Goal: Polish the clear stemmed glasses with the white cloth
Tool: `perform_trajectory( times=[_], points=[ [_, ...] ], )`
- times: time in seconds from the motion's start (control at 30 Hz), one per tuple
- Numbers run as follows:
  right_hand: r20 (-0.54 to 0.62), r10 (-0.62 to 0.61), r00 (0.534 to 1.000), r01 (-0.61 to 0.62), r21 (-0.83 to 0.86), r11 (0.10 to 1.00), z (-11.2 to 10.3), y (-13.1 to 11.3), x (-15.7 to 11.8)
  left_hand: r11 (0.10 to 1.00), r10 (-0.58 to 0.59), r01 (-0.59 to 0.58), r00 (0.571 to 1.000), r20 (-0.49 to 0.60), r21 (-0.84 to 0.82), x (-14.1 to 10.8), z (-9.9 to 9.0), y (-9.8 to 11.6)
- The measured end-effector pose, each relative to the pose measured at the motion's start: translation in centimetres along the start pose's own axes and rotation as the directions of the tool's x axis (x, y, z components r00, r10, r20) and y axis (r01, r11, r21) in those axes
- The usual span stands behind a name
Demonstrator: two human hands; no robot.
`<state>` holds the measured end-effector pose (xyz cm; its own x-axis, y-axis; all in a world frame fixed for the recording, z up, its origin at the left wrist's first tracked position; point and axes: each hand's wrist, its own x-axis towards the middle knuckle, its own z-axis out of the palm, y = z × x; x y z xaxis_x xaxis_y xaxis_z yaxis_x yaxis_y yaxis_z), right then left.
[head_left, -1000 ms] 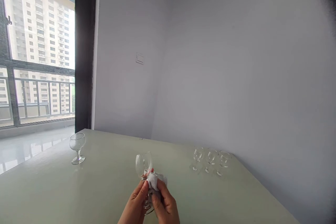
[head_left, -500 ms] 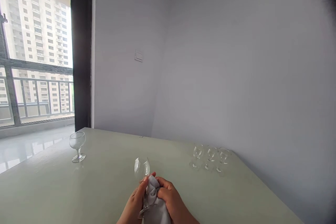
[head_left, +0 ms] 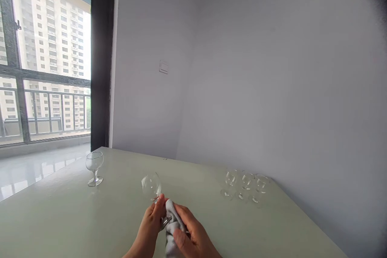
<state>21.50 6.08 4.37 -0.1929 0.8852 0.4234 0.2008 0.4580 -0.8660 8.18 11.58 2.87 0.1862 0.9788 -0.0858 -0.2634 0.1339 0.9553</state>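
A clear stemmed glass (head_left: 151, 185) is tilted in front of me, its bowl pointing away and to the left. Around its stem, near the bowl, my left hand (head_left: 151, 215) is closed. My right hand (head_left: 193, 229) grips a grey cloth (head_left: 172, 225), which is bunched against the foot end of the glass. Part of the foot shows between the hands; the cloth and fingers cover the rest.
On the pale green table (head_left: 121, 209), another stemmed glass (head_left: 94, 167) stands upright at the far left. Three more stemmed glasses (head_left: 246, 183) stand in a row at the back right, close to the grey wall (head_left: 256, 88). A window (head_left: 51, 68) is on the left.
The glass has tilted further left, its bowl moving left with my left hand. The cloth in my right hand has shifted from the stem toward the foot. The view has turned slightly left.
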Motion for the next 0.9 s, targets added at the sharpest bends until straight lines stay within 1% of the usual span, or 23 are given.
perform_trajectory(
  times=[0.03,0.07,0.13,0.2,0.27,0.3,0.37,0.4,0.43,0.47,0.53,0.57,0.6,0.63,0.67,0.7,0.73,0.77,0.83,0.87,0.9],
  points=[
    [0.013,-0.045,0.999,0.046,-0.012,0.999,0.4,0.3,-0.2,1.000,-0.014,0.015,1.000,0.022,-0.021,-0.1,0.1,0.0],
    [0.013,-0.086,0.996,0.086,-0.060,0.994,0.8,0.7,-0.4,0.999,-0.031,0.032,0.999,0.032,-0.035,-0.1,0.2,-0.1],
    [0.015,-0.149,0.989,0.148,-0.235,0.961,1.4,1.5,-0.6,0.996,-0.068,0.070,0.997,0.042,-0.063,-0.1,0.2,-0.2],
    [-0.002,-0.162,0.987,0.147,-0.416,0.898,1.8,2.1,-0.7,0.991,-0.097,0.101,0.994,0.051,-0.089,0.0,0.3,-0.4],
    [-0.031,-0.190,0.981,0.137,-0.583,0.801,1.9,2.4,-0.7,0.988,-0.101,0.110,0.992,0.079,-0.112,0.1,0.4,-0.7],
    [-0.017,-0.232,0.972,0.163,-0.663,0.731,1.8,2.5,-0.6,0.988,-0.094,0.104,0.992,0.087,-0.118,0.0,0.5,-0.8],
    [0.076,-0.345,0.935,0.276,-0.768,0.578,1.5,2.4,-0.6,0.990,-0.069,0.078,0.994,0.084,-0.114,-0.1,0.7,-0.9],
    [0.119,-0.383,0.916,0.326,-0.777,0.538,1.3,2.3,-0.7,0.992,-0.055,0.064,0.996,0.074,-0.111,-0.3,0.9,-0.9],
    [0.134,-0.397,0.908,0.353,-0.757,0.550,1.0,2.1,-0.7,0.993,-0.045,0.051,0.997,0.061,-0.108,-0.4,1.0,-0.8],
    [0.110,-0.396,0.912,0.351,-0.711,0.610,0.8,2.0,-0.7,0.993,-0.039,0.044,0.998,0.052,-0.111,-0.7,1.1,-0.6],
    [-0.008,-0.335,0.942,0.274,-0.557,0.784,0.6,1.7,-0.6,0.987,-0.019,0.027,0.998,0.055,-0.159,-1.3,1.5,-0.1],
    [-0.072,-0.264,0.962,0.205,-0.448,0.870,0.5,1.6,-0.5,0.980,-0.008,0.020,0.998,0.066,-0.196,-1.6,1.7,0.2],
    [-0.121,-0.155,0.980,0.111,-0.307,0.945,0.5,1.6,-0.4,0.973,-0.004,0.025,0.996,0.091,-0.228,-2.0,1.9,0.5],
    [-0.143,-0.020,0.990,0.000,-0.138,0.990,0.5,1.6,-0.2,0.968,-0.011,0.041,0.992,0.124,-0.247,-2.3,2.0,0.8],
    [-0.135,0.115,0.984,-0.110,0.040,0.993,0.5,1.5,-0.1,0.965,-0.023,0.064,0.986,0.163,-0.254,-2.7,2.2,1.0],
    [-0.105,0.224,0.969,-0.199,0.207,0.958,0.5,1.5,0.1,0.964,-0.037,0.088,0.979,0.200,-0.251,-2.9,2.2,1.2],
    [-0.071,0.300,0.951,-0.258,0.352,0.900,0.5,1.5,0.2,0.964,-0.049,0.106,0.972,0.229,-0.244,-3.1,2.3,1.3],
    [-0.047,0.349,0.936,-0.288,0.468,0.836,0.5,1.5,0.3,0.964,-0.049,0.110,0.968,0.245,-0.241,-3.2,2.3,1.4],
    [-0.032,0.403,0.915,-0.295,0.627,0.721,0.5,1.5,0.4,0.969,-0.026,0.085,0.969,0.247,-0.232,-3.0,2.1,1.3],
    [-0.017,0.424,0.906,-0.301,0.678,0.670,0.6,1.5,0.4,0.973,0.002,0.054,0.970,0.241,-0.225,-2.9,1.9,1.2],
    [-0.003,0.427,0.904,-0.306,0.695,0.651,0.7,1.7,0.3,0.978,0.041,0.010,0.971,0.235,-0.209,-2.6,1.8,1.1]
  ],
)
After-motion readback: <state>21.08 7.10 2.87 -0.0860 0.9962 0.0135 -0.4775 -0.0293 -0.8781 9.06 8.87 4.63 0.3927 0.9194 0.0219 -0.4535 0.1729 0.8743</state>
